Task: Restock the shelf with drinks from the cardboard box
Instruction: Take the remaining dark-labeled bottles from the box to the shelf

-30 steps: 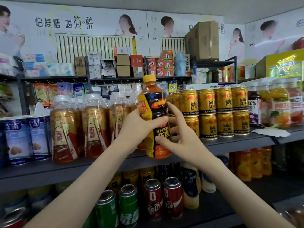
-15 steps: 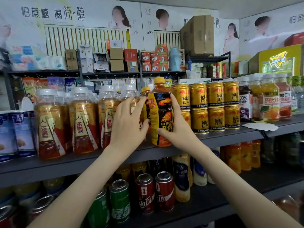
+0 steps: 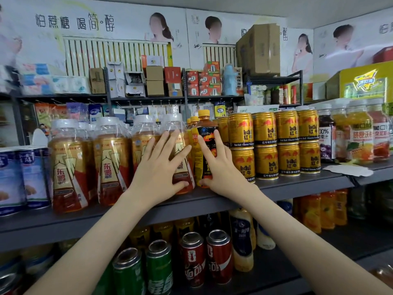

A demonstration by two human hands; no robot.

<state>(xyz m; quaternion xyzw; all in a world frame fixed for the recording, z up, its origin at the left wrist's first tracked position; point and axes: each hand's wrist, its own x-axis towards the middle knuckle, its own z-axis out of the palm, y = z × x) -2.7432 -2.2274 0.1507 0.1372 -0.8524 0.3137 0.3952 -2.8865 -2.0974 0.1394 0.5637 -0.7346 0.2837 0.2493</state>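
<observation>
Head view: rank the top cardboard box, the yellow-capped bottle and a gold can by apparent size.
1. cardboard box
2. yellow-capped bottle
3. gold can
The box stands farther back yet looks largest.

One camera sits on the person's head. It looks forward and a bit down, close to the grey shelf (image 3: pixel 297 185), facing its front.

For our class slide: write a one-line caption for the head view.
Left hand rests on a gold-label bottle; right hand touches a yellow-capped bottle beside stacked gold cans.
</observation>
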